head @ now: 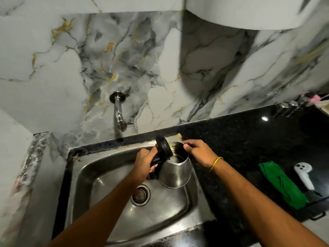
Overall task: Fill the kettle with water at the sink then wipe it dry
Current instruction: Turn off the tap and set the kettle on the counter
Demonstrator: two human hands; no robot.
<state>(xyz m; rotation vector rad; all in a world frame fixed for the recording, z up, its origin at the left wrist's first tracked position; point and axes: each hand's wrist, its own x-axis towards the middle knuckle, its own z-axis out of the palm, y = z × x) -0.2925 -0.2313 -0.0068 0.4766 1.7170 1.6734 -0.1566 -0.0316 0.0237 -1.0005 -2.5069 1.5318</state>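
Note:
A steel kettle hangs over the right part of the steel sink, its black lid flipped up and open. My left hand is closed around the kettle's black handle. My right hand grips the kettle's rim on the far right side. The chrome tap sticks out of the marble wall above and to the left of the kettle; no water shows under it. A green cloth lies folded on the black counter to the right.
The sink drain sits below the kettle. A white base or plug piece lies beside the green cloth on the black counter. Small jars stand at the back right against the wall. A marble ledge borders the sink's left.

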